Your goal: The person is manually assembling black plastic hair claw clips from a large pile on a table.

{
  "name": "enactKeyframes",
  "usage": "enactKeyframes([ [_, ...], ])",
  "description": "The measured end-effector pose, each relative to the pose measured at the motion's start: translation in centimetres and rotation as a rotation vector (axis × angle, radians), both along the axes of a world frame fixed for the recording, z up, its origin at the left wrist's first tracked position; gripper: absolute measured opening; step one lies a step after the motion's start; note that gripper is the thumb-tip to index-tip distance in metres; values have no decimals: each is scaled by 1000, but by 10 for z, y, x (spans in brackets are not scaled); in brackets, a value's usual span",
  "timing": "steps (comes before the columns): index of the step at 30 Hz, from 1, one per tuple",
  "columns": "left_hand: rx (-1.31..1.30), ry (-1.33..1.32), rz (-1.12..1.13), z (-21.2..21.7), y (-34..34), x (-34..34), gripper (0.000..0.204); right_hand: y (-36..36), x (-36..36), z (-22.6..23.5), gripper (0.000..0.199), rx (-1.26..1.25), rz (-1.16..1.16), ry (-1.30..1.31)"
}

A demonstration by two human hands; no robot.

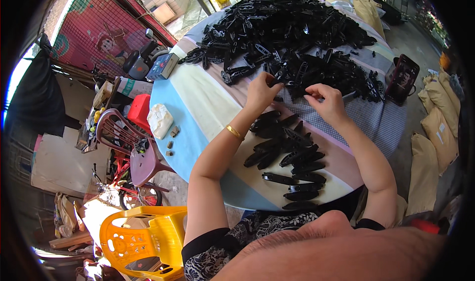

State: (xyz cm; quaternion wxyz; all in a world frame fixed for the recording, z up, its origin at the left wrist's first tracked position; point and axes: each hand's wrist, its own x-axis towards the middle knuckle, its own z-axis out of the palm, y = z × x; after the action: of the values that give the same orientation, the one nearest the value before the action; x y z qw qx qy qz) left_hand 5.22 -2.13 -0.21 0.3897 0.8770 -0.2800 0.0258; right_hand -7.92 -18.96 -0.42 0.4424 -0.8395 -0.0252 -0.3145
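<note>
From where I'm standing, the left hand [264, 90] is pinching a black piece [280, 76] at the near edge of the heap [277, 23] on the bench [198, 103]; I cannot tell the right hand's [326, 102] grip. Handling pieces singly is probably avoiding snags.

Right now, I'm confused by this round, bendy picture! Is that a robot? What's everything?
No robot: these are a person's bare left hand and right hand. A wide fisheye camera on the person's head looks down, so straight edges bend near the rim. On the striped tablecloth lies a big heap of black pieces at the far side, with a smaller group of black pieces nearer the person. A phone stands toward the right. Both hands' fingertips are by the heap's near edge, but dark pieces blend together, so I can't tell exactly what each holds.
</note>
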Motion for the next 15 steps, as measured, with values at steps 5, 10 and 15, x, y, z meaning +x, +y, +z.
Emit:
enactKeyframes([
  [5, -144, 194, -255, 14, 24, -27, 29, 6, -3, 15, 12, -308, 28, -341],
  [10, -351, 416, -428, 6, 27, -37, 30, 15, -7, 20, 14, -371, 72, -364],
  [15, -534, 634, -483, 6, 24, -45, 28, 16, -8, 22, 14, -382, 92, -369],
])
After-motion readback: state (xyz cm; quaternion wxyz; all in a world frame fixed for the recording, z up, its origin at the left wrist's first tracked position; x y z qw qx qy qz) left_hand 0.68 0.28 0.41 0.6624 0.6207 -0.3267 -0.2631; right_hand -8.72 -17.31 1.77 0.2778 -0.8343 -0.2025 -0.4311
